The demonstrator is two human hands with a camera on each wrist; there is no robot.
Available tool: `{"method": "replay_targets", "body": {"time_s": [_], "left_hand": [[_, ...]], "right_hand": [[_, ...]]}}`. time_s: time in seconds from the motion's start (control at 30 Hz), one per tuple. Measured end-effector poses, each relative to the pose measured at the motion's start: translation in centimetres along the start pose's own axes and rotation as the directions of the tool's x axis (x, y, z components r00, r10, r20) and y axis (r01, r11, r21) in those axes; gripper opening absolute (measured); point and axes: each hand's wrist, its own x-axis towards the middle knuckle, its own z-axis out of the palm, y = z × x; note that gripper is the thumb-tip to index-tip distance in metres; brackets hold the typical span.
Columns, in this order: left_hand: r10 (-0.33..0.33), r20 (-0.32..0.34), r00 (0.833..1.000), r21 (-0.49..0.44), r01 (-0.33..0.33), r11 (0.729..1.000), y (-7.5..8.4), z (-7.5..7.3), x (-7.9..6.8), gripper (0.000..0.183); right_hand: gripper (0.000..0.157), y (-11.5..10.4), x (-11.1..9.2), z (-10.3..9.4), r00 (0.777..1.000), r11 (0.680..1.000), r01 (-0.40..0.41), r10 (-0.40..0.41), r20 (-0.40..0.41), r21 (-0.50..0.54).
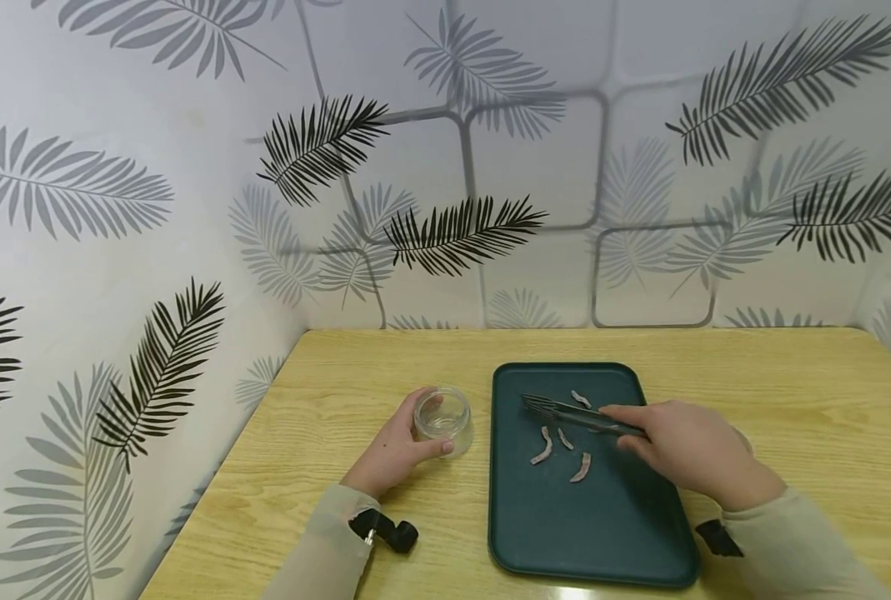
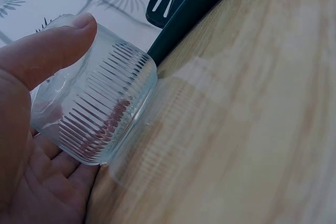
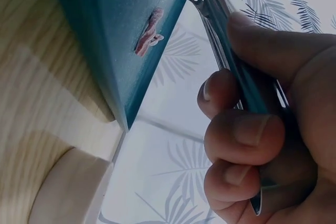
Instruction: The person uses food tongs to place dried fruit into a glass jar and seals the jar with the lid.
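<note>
My left hand holds a small clear glass jar on the table, thumb and fingers around its sides. Ribbed glass faces the left wrist view, with a reddish patch showing through it. In my right hand is a pair of metal tongs with slotted heads, its arms pressed close together. The heads reach over the upper part of a dark green tray. Several brownish-pink dried strips lie scattered on the tray around the tongs. I cannot tell whether the tongs pinch a strip.
Jar and tray stand side by side on a light wood table, the tray to the right. A pale rounded object sits beyond the tray in the right wrist view, mostly hidden by my right hand in the head view. Leaf-patterned walls border the table.
</note>
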Motion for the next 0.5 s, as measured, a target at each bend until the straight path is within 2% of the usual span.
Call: {"method": "replay_targets", "body": {"time_s": [0.5], "left_hand": [[0.002, 0.005, 1.000, -0.030, -0.002, 1.000, -0.18, 0.05, 0.04, 0.090]], "right_hand": [[0.044, 0.60, -0.37, -0.39, 0.996, 0.999, 0.041, -0.040, -0.085, 0.017]]}}
